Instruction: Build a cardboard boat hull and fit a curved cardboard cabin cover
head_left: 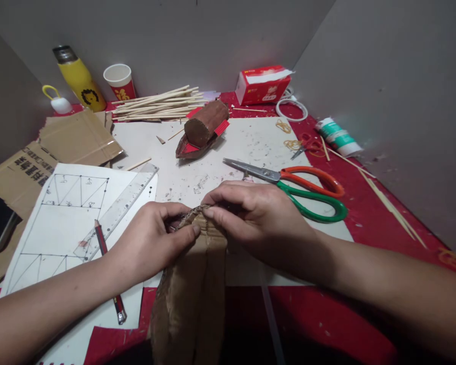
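A long brown cardboard piece, curved along its sides, hangs toward me over the table's near edge. At its far end, my left hand pinches the rim between thumb and fingers. My right hand grips the same rim just to the right, thumb and fingertips pressed on the corrugated edge. The fingertips behind the cardboard are hidden. Just beyond my right hand lie large scissors with one orange and one green handle. A small brown cardboard boat with a rounded cover and red parts stands farther back.
At left are a drawn sheet, a clear ruler, a pencil and cardboard scraps. Behind stand a yellow bottle, paper cup, wooden sticks and tissue pack. Rightward lies a green-white roll.
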A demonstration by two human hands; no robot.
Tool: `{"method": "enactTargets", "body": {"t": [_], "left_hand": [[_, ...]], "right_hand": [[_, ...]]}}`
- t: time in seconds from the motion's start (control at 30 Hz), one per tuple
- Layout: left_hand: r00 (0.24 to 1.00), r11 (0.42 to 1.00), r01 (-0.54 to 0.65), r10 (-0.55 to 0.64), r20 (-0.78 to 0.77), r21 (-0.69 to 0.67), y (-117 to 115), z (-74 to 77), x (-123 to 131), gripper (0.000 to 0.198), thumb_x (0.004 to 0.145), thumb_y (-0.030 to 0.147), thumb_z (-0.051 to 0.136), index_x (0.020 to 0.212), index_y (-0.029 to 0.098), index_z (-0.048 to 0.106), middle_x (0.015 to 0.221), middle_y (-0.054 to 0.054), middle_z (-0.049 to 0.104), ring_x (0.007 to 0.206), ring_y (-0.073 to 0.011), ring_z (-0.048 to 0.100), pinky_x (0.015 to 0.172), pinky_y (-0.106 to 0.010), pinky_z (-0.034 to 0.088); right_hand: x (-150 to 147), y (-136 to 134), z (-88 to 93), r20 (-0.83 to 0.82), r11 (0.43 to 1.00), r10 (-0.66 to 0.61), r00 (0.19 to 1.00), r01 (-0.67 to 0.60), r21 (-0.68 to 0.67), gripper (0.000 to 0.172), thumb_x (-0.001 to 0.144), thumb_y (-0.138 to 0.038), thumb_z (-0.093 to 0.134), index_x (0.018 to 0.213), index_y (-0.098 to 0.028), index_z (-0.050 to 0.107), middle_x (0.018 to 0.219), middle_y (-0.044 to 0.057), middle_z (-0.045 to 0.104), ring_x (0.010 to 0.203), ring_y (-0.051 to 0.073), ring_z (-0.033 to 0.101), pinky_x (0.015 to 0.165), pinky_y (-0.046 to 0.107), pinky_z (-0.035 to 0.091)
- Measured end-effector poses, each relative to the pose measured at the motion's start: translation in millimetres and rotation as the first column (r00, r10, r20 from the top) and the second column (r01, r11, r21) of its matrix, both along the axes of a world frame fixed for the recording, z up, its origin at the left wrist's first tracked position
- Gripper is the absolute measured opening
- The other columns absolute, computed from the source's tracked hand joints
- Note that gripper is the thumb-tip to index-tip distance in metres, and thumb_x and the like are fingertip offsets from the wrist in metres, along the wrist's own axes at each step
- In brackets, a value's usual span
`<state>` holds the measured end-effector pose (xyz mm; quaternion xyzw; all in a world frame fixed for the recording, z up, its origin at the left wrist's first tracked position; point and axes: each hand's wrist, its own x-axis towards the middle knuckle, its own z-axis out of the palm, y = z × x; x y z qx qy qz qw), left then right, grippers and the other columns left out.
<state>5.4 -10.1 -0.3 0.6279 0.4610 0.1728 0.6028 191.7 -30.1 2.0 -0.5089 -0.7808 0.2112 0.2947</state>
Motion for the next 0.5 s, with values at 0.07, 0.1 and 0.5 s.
{"method": "enactTargets", "body": {"t": [0.07, 0.1, 0.5], "left_hand": [[1.000, 1.000, -0.014, 0.014, 0.000, -0.017, -0.8, -0.4, 0.2, 0.010, 0.076, 0.026, 0.066, 0.072, 0.017, 0.070, 0.067, -0.002, 0.068, 0.056, -0.0158, 0.058, 0.049, -0.024, 0.042], [1.000, 1.000, -0.024, 0.024, -0.004, -0.019, -1.1, -0.5, 0.2, 0.011, 0.076, 0.026, 0.066, 0.070, 0.017, 0.069, 0.065, -0.001, 0.067, 0.055, -0.0154, 0.057, 0.048, -0.024, 0.041], [0.998, 0.998, -0.055, 0.056, 0.024, -0.044, -2.2, 0.4, 2.4, 0.010, 0.075, 0.027, 0.067, 0.078, 0.017, 0.067, 0.071, -0.003, 0.068, 0.061, -0.0162, 0.060, 0.053, -0.025, 0.045]], "right_hand": [[-1.0, -1.7, -0.3, 0.009, 1.000, 0.005, 1.000, -0.006, 0.027, 0.014, 0.083, -0.008, 0.058, 0.077, -0.017, 0.066, 0.073, -0.001, 0.067, 0.070, 0.012, 0.060, 0.065, 0.024, 0.043], [-1.4, -2.5, -0.5, 0.015, 0.999, 0.004, 1.000, -0.005, 0.034, 0.014, 0.083, -0.009, 0.058, 0.077, -0.018, 0.066, 0.073, -0.001, 0.068, 0.070, 0.013, 0.060, 0.066, 0.024, 0.043], [-1.7, -5.0, -3.4, 0.038, 0.997, -0.013, 0.999, 0.011, 0.071, 0.014, 0.086, -0.013, 0.055, 0.078, -0.021, 0.065, 0.075, 0.000, 0.068, 0.072, 0.014, 0.062, 0.066, 0.025, 0.046]]}}
